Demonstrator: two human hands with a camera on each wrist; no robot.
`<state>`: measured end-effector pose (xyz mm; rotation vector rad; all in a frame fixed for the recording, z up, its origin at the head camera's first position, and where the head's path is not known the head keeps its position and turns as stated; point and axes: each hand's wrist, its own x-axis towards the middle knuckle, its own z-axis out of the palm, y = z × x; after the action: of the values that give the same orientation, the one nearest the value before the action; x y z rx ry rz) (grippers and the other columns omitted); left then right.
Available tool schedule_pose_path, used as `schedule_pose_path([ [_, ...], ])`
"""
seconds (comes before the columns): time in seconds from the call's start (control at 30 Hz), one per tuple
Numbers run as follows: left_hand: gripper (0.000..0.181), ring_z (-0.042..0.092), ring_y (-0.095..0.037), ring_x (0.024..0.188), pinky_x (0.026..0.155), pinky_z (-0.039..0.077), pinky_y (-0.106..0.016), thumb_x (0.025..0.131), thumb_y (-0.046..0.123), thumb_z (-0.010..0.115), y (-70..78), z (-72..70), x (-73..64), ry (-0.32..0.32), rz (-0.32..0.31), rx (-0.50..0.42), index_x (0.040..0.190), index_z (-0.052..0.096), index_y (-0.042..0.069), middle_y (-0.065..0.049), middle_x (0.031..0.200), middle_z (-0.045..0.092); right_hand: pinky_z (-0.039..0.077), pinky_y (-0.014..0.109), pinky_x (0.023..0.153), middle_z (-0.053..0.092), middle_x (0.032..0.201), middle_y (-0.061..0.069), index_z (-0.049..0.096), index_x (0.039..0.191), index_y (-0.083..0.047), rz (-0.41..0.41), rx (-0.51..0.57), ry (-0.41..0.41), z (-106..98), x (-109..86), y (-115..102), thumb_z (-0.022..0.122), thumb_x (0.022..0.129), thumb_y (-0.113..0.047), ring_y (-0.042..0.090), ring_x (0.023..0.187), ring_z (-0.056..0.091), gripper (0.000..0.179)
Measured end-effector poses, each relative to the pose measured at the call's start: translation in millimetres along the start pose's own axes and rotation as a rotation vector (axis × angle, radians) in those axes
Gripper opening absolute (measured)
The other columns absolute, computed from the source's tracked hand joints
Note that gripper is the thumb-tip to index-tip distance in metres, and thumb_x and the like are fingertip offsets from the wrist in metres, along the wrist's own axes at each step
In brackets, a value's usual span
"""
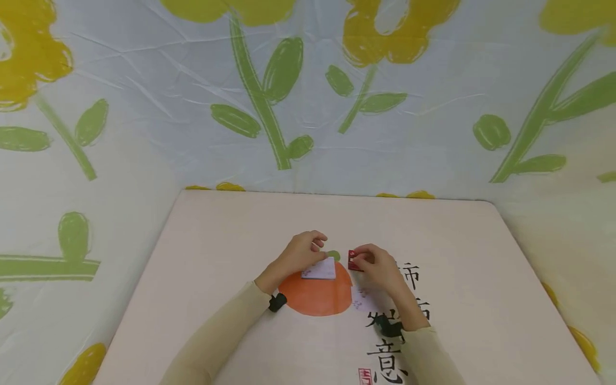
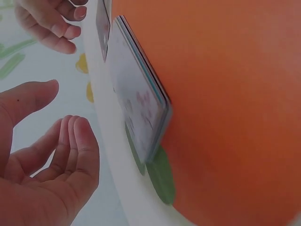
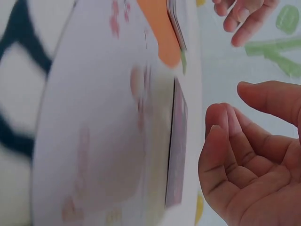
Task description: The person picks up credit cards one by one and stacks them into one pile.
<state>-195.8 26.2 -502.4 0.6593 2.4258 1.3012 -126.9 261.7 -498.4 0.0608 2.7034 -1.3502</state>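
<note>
A white-topped, layered block like a stack of cards or a small booklet (image 1: 318, 269) lies on the printed orange fruit; pinkish marks show on its top in the left wrist view (image 2: 138, 94). My left hand (image 1: 302, 252) hovers at its far left edge, thumb and bent fingers apart, with nothing between them in the left wrist view. Beside my right hand (image 1: 377, 266) is a small red card-like piece (image 1: 353, 260). The right wrist view shows that hand's thumb and fingers apart, holding nothing, near a thin flat piece (image 3: 177, 150). Under the right wrist lies a pale sheet with floral marks (image 1: 362, 301).
The pale table mat (image 1: 221, 230) carries black brush characters (image 1: 389, 363) and a red seal print (image 1: 364, 376) on the right. A white cloth with yellow flowers and green stems (image 1: 308, 107) hangs behind and at both sides. Dark bands (image 1: 277, 302) sit at the wrists.
</note>
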Motion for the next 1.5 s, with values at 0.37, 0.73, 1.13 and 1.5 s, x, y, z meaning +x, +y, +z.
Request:
schedule_pose_path([
  [0.37,0.043,0.062,-0.012,0.099,0.084,0.051,-0.028,0.091,0.019,0.074,14.5,20.0,32.9,-0.131,0.013,0.052,0.130,0.062,0.005,-0.010,0.119,0.066,0.055,0.038,0.077,0.065,0.106,0.013,0.061,0.128,-0.001,0.039,-0.033,0.051,-26,-1.1,16,0.065,0.098,-0.017,0.033,0.099,0.064,0.034],
  [0.73,0.046,0.057,-0.014,0.102,0.085,0.049,-0.024,0.087,0.017,0.078,25.4,29.9,54.8,-0.276,-0.005,0.216,0.129,0.063,0.007,-0.005,0.116,0.063,0.055,0.043,0.079,0.061,0.116,0.018,0.055,0.133,-0.001,0.019,-0.102,0.008,-43,0.7,40,0.068,0.096,-0.017,0.037,0.106,0.062,0.042],
  [1.13,0.053,0.053,-0.015,0.099,0.084,0.047,-0.029,0.083,0.026,0.082,25.5,40.3,62.5,-0.338,-0.026,0.380,0.130,0.060,0.016,-0.002,0.114,0.054,0.049,0.050,0.088,0.056,0.118,0.018,0.056,0.133,-0.003,0.009,-0.225,-0.053,-42,0.2,47,0.078,0.087,-0.013,0.033,0.103,0.052,0.051],
  [1.5,0.049,0.049,-0.015,0.097,0.084,0.048,-0.030,0.084,0.027,0.082,34.6,46.6,57.0,-0.327,-0.045,0.477,0.126,0.060,0.019,0.000,0.112,0.050,0.047,0.044,0.082,0.052,0.111,0.015,0.059,0.124,0.000,0.018,-0.269,-0.047,-40,-0.5,46,0.078,0.086,-0.009,0.030,0.099,0.050,0.044],
])
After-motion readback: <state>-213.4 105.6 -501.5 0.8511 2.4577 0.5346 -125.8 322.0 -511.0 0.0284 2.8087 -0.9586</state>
